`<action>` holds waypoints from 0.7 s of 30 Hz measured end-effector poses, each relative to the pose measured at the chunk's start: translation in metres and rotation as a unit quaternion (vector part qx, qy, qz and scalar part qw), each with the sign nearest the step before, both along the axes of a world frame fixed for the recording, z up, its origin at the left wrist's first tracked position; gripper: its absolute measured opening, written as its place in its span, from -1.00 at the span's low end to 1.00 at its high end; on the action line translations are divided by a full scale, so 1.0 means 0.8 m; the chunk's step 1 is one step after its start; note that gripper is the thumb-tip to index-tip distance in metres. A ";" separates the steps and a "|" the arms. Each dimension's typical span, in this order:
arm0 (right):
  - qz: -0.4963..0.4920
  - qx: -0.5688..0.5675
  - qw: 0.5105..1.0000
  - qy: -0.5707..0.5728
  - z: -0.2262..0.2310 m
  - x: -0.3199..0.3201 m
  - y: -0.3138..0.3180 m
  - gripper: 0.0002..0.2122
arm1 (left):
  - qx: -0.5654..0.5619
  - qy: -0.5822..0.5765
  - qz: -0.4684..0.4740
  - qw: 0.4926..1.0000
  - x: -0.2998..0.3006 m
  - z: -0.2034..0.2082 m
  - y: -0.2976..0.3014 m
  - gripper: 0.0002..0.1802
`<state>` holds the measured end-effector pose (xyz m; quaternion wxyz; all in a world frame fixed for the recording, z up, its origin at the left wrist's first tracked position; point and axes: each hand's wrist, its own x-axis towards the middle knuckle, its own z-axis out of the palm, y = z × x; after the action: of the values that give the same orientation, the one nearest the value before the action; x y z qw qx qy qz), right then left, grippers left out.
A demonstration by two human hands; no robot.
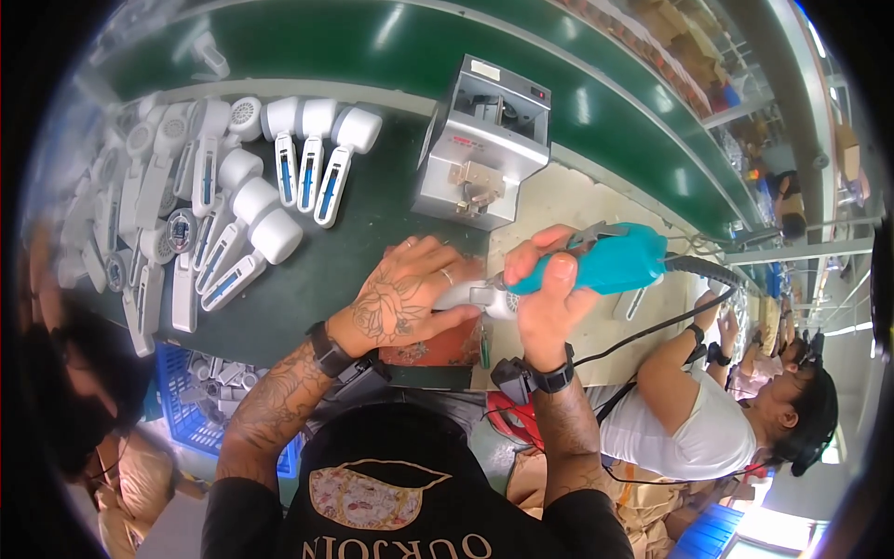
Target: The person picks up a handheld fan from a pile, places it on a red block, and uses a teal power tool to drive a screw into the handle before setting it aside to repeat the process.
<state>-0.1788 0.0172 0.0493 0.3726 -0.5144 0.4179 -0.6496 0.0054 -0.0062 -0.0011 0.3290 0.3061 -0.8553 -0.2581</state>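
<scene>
My left hand [400, 293] is closed around a white plastic fan piece [477, 295], pressing it down near the red mat [433, 347]. A ring and tattoos show on this hand. My right hand [551, 303] grips a teal electric screwdriver [622, 261], which lies nearly level with its tip toward the white piece. Whether the tip touches the piece I cannot tell, as fingers cover part of it. Just beyond stands a silver box-shaped screw feeder [484, 140]. To the left, several white handheld fans [340, 163] lie in rows on the green tabletop [372, 214].
A black cable [652, 328] runs from the screwdriver past my right wrist. Below the table's left front edge sits a blue crate [191, 419] of grey and white parts. A co-worker in a white shirt [689, 419] sits close on the right; another person is at far left.
</scene>
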 end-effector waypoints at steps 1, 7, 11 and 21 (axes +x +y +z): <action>-0.001 0.001 1.000 0.000 0.002 0.000 0.000 -0.48 | 0.001 0.000 -0.001 1.000 0.000 0.001 0.000 -0.48; 0.000 0.003 1.000 0.010 -0.004 0.004 -0.003 -0.50 | 0.005 -0.005 0.000 1.000 0.001 0.001 -0.002 -0.47; 0.024 -0.015 1.000 0.011 -0.014 0.005 -0.006 -0.57 | -0.011 -0.012 0.003 1.000 -0.002 0.001 -0.001 -0.50; -0.001 0.001 1.000 0.006 -0.015 0.007 -0.007 -0.62 | -0.003 -0.017 -0.003 1.000 0.000 0.002 -0.001 -0.55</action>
<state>-0.1735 0.0120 0.0375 0.3701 -0.5176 0.4216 -0.6460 0.0054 -0.0072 0.0002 0.3148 0.3063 -0.8625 -0.2514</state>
